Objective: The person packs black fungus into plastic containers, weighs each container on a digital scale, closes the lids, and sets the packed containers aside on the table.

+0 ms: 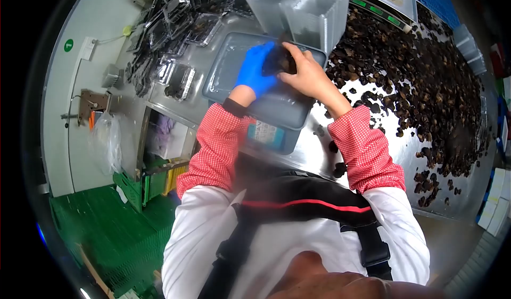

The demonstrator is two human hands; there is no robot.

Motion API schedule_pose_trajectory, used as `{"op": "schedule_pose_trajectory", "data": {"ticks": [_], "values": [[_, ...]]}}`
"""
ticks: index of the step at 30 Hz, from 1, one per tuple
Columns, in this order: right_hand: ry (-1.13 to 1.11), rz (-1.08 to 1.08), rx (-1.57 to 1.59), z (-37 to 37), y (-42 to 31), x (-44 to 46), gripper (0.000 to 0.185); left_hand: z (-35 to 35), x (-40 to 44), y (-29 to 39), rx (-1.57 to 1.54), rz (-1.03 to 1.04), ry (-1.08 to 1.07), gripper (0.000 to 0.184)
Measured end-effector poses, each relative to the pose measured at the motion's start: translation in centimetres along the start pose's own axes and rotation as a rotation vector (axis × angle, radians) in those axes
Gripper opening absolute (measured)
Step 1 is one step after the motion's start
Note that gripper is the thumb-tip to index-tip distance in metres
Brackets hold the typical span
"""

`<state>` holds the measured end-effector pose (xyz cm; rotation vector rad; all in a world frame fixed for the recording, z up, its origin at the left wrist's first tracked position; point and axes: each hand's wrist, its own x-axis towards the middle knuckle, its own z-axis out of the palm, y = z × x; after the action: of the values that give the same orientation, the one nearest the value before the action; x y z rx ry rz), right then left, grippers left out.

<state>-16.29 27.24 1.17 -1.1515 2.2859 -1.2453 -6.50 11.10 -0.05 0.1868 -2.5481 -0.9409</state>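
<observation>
My left hand (256, 70), in a blue glove, and my bare right hand (308, 75) are closed from both sides around a dark clump of wood-ear-like mushroom pieces (279, 61). Whether a clear box encloses the clump cannot be made out, as fingers and blur hide its edges. Both hands are above a grey plastic tub (226, 67), which has a blue and white label (265, 134) on its near side. Stacked clear plastic containers (314, 17) stand just beyond my hands.
Many filled clear boxes (173, 17) are piled at the far left, and one box (180, 82) lies nearer. Loose dark mushroom pieces (420, 80) spread over the metal table (311, 152) to the right. A scale (380, 12) with a metal tray stands at the back.
</observation>
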Motion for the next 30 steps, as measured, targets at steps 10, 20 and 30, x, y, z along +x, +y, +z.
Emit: {"op": "schedule_pose_trajectory", "data": {"ticks": [10,20,30], "values": [[0.109,0.151,0.462,-0.3,1.3,-1.0,0.037,-4.5,-2.4,-0.6,-0.097,-0.223,-0.033,0.068],[-0.013,0.321,-0.142,-7.7,8.4,-8.9,0.049,-9.4,-8.7,-2.9,-0.665,-0.711,0.334,0.035],[0.139,-0.065,-0.318,0.8,2.3,-6.0,0.048,-7.5,-11.3,-2.5,-1.164,-0.824,0.485,0.045]]}}
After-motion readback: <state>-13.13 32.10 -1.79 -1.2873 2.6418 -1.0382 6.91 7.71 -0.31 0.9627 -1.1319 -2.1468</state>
